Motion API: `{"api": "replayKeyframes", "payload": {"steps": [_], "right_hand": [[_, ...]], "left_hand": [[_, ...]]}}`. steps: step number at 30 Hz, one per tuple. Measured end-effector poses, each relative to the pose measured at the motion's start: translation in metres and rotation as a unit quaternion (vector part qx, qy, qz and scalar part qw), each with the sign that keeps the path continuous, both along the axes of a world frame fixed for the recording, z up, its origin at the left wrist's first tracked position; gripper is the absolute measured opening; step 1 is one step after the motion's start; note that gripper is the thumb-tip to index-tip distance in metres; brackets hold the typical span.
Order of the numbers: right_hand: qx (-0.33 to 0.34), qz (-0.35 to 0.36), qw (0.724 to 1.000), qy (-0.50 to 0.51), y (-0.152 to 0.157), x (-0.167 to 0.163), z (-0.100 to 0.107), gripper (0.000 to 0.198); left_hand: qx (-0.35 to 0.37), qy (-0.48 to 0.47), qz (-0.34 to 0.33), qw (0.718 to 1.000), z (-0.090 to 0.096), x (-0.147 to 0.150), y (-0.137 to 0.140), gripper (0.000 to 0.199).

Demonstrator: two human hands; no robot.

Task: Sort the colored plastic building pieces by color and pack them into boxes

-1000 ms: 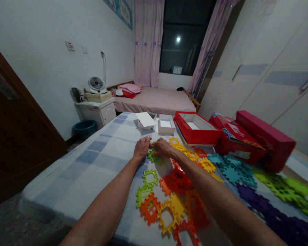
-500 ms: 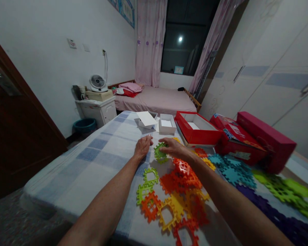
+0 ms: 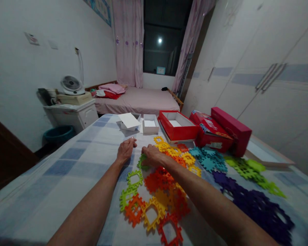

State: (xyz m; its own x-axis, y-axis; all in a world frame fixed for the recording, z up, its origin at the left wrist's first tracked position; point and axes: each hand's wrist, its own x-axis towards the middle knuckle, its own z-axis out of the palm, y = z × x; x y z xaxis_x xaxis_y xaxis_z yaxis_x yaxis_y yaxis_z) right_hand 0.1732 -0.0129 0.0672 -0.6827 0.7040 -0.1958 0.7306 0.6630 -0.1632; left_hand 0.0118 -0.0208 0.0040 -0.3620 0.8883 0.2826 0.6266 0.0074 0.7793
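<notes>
My right hand (image 3: 154, 155) is bent over a green notched-edge building piece (image 3: 142, 162) and closed on it; the fingers hide much of the piece. Just left of it, my left hand (image 3: 126, 150) rests on the cloth with its fingers curled in, and nothing shows in it. Nearer to me lie two lime-green interlocking pieces (image 3: 135, 179), an orange piece (image 3: 135, 209) and a yellow frame piece (image 3: 153, 214). Red-orange pieces (image 3: 154, 181) are heaped beneath my right forearm. More yellow pieces (image 3: 174, 151) are spread beyond my right wrist.
Teal pieces (image 3: 210, 159), bright green pieces (image 3: 254, 171) and dark purple pieces (image 3: 259, 205) lie in piles on the right. Along the table's far side stand small white boxes (image 3: 151, 128), an open red box (image 3: 181, 131) and a red carton (image 3: 213, 136).
My view has turned to the right, so everything sits further left. My right hand has come down over the green piece and covers more of it. The left hand keeps its curled pose.
</notes>
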Motion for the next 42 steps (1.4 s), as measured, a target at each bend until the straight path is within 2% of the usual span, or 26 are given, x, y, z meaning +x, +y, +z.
{"api": "replayKeyframes", "payload": {"steps": [7, 13, 15, 17, 20, 23, 25, 26, 28, 29, 30, 32, 37, 42], "right_hand": [[0.036, -0.011, 0.998, 0.051, -0.003, 0.010, 0.007, 0.049], [-0.029, -0.004, 0.994, 0.106, -0.010, 0.015, 0.002, 0.039], [-0.020, 0.014, 0.985, 0.168, -0.014, 0.025, 0.010, 0.033], [0.018, 0.013, 0.969, 0.248, -0.015, 0.048, 0.027, 0.028], [0.052, -0.052, 0.937, 0.342, -0.009, 0.117, 0.058, 0.025], [0.079, -0.182, 0.911, 0.362, 0.006, 0.222, 0.070, 0.030], [0.119, -0.295, 0.888, 0.333, 0.015, 0.298, 0.062, 0.031], [0.137, -0.356, 0.867, 0.320, 0.018, 0.334, 0.054, 0.029], [0.181, -0.484, 0.800, 0.305, 0.020, 0.396, 0.035, 0.031], [0.234, -0.545, 0.751, 0.289, 0.020, 0.420, 0.024, 0.033], [0.268, -0.579, 0.721, 0.269, 0.018, 0.438, 0.014, 0.034], [0.300, -0.607, 0.691, 0.252, 0.016, 0.458, -0.003, 0.037], [0.292, -0.590, 0.709, 0.254, 0.020, 0.451, -0.026, 0.038], [0.218, -0.543, 0.763, 0.274, 0.018, 0.442, -0.027, 0.025]], "left_hand": [[0.007, 0.013, -0.027, 1.000, 0.002, -0.004, 0.002, 0.055], [-0.010, 0.022, -0.030, 0.999, 0.001, -0.007, 0.003, 0.051], [-0.016, 0.016, -0.025, 0.999, -0.001, -0.009, 0.005, 0.051], [-0.020, 0.012, -0.023, 0.999, -0.004, -0.011, 0.007, 0.051], [-0.012, 0.008, -0.029, 0.999, -0.010, -0.015, 0.009, 0.053], [-0.002, 0.005, -0.033, 0.999, -0.013, -0.016, 0.010, 0.053], [-0.005, 0.004, -0.031, 1.000, -0.014, -0.017, 0.010, 0.053], [-0.007, 0.005, -0.031, 0.999, -0.014, -0.017, 0.010, 0.053], [-0.008, 0.010, -0.031, 0.999, -0.013, -0.017, 0.010, 0.052], [-0.008, 0.013, -0.031, 0.999, -0.013, -0.017, 0.010, 0.052], [-0.008, 0.014, -0.031, 0.999, -0.013, -0.018, 0.010, 0.051], [-0.007, 0.013, -0.030, 0.999, -0.014, -0.019, 0.011, 0.051], [-0.006, 0.002, -0.029, 1.000, -0.015, -0.019, 0.012, 0.054], [0.017, -0.006, -0.032, 0.999, -0.006, -0.007, 0.004, 0.064]]}}
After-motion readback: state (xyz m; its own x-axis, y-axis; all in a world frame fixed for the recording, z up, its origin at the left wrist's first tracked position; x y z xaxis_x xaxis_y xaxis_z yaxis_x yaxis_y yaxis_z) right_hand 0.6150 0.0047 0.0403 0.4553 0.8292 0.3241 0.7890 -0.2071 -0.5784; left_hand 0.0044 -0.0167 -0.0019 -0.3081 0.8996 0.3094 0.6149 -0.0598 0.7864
